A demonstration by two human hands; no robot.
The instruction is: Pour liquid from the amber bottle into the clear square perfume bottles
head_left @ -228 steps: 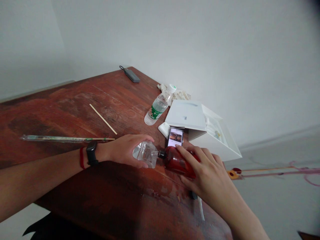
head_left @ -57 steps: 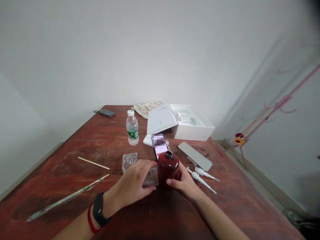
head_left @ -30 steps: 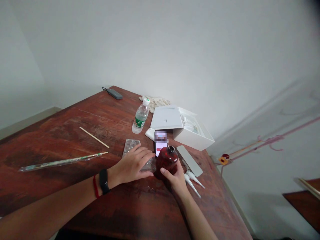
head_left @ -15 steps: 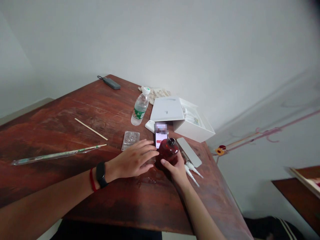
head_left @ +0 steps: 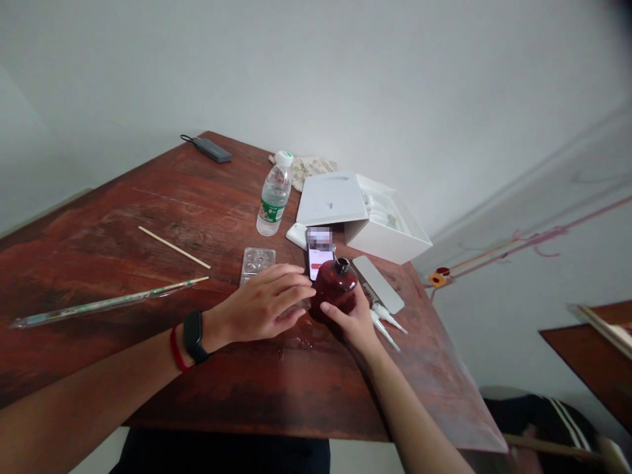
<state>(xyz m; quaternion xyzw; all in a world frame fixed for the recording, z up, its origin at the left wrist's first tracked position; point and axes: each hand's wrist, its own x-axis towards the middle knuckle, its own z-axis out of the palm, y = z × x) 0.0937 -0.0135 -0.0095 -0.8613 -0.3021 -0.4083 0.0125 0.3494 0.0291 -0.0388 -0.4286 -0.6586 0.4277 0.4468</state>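
Observation:
My right hand (head_left: 354,321) is wrapped round the lower side of a dark red glass bottle (head_left: 336,287), which stands upright with its narrow neck uncapped. To its left, my left hand (head_left: 269,299) stretches its fingers toward the bottle, thumb apart, fingertips close to the glass. Whether they touch it I cannot tell. A black wristband and a red cord circle that wrist. Partly behind the left hand lies a clear plastic tray (head_left: 257,262). Just beyond the bottle a phone (head_left: 320,255) shows a lit screen. Two white pump heads (head_left: 386,329) lie right of my right hand.
A clear water bottle (head_left: 273,197) stands behind the tray. An open white box (head_left: 390,234) is at the back right, with a grey-white flat panel (head_left: 378,284) before it. A wooden stick (head_left: 174,247) and a wrapped stick (head_left: 108,303) lie left. Water drops wet the tabletop near my hands.
The view has shifted slightly, so the table's things sit a little higher in the picture. My right hand still grips the red bottle, and my left hand stays beside it.

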